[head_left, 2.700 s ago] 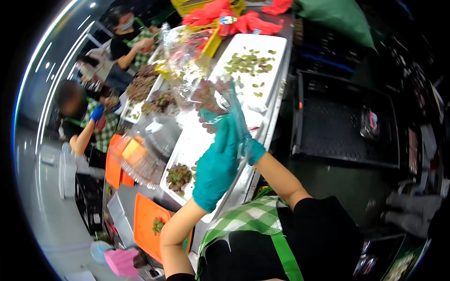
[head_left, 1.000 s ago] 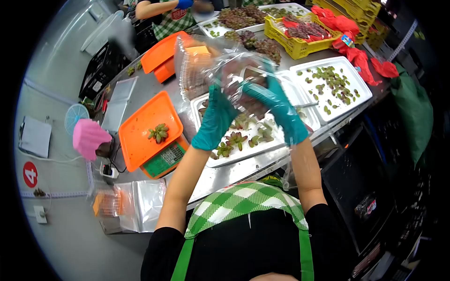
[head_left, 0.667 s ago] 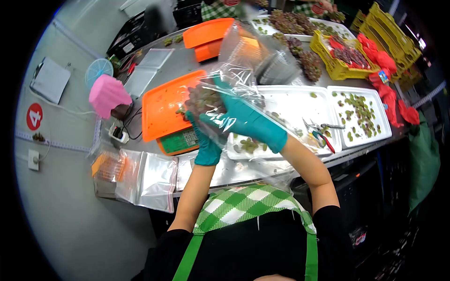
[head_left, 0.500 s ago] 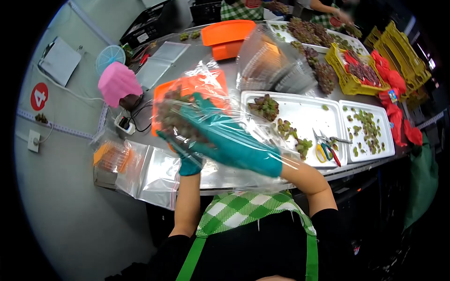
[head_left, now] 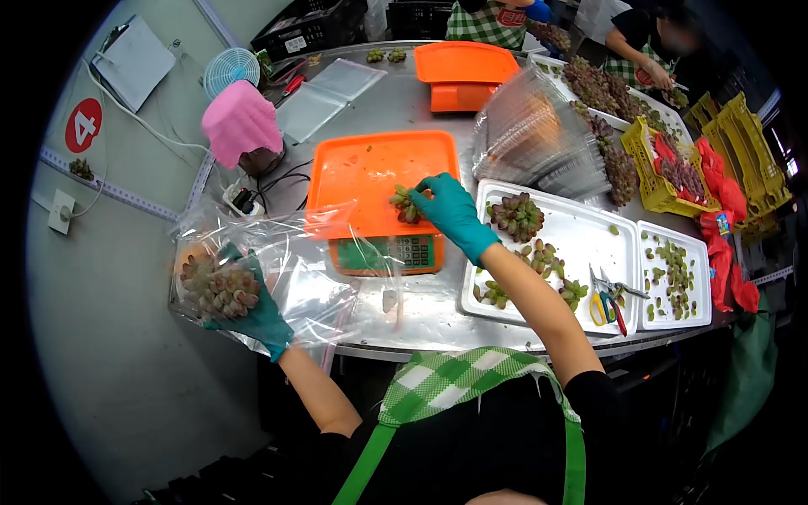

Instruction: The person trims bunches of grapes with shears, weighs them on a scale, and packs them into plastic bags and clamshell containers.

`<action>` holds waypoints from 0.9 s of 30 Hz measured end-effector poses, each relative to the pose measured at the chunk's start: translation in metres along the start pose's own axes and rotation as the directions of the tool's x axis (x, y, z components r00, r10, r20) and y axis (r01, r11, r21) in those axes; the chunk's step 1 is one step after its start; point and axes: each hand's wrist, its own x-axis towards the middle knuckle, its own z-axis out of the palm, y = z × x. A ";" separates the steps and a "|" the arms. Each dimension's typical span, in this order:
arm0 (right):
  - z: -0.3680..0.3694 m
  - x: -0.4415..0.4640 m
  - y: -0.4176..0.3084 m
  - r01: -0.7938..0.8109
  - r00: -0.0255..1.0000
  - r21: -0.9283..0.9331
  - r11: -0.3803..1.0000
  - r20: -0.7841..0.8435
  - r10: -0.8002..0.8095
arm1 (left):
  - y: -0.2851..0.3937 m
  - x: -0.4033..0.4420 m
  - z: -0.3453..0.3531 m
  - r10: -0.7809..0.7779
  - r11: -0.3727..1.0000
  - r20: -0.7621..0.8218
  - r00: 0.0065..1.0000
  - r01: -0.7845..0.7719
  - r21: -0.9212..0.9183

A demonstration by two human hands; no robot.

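Observation:
At the left, my left hand (head_left: 268, 321), in a teal glove, is closed around a clear plastic bag (head_left: 303, 252) with a cluster of succulents (head_left: 225, 290) in it. The bag's loose end spreads rightward over the table and the scale's front edge. My right hand (head_left: 454, 215), also gloved in teal, pinches a small green-red succulent (head_left: 406, 204) at the right of the scale's orange tray (head_left: 379, 164). Below the tray shows the scale's keypad (head_left: 412, 251). To the right, a white tray (head_left: 581, 227) holds a larger rosette succulent (head_left: 518, 217), smaller cuttings and scissors (head_left: 603, 305).
A second white tray (head_left: 673, 316) with loose leaves sits further right. Clear plastic containers (head_left: 539, 139) are stacked behind. A second orange scale (head_left: 467, 63), a pink cloth-covered object (head_left: 242, 126) and a yellow crate (head_left: 665, 198) stand around. Two people work across the table.
My hands have separated: the left carried the bagged succulents left and down off the scale, and the right moved to the tray and now pinches a small succulent. The view has shifted slightly.

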 end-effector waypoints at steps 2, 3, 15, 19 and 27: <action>0.014 0.012 0.007 0.030 0.998 -0.120 0.992 -0.044 -0.036 | 0.001 -0.007 -0.011 -0.055 0.977 0.053 0.997 0.064 -0.201; 0.018 0.015 0.007 0.024 0.999 -0.132 0.991 -0.044 -0.030 | -0.002 -0.009 -0.007 -0.082 0.950 0.079 0.993 0.102 -0.296; -0.034 0.009 0.041 -0.257 0.961 0.945 -0.201 0.230 -0.151 | -0.022 -0.013 -0.016 -0.183 0.908 -0.018 0.983 0.162 -0.387; -0.090 -0.032 0.010 -0.246 0.967 0.597 -0.763 0.093 -0.239 | -0.041 -0.011 0.007 -0.209 0.917 -0.006 0.978 0.194 -0.348; -0.126 -0.071 -0.016 -0.259 0.966 0.371 -0.892 0.080 -0.248 | -0.073 0.000 0.005 -0.234 0.958 -0.141 0.962 0.204 -0.204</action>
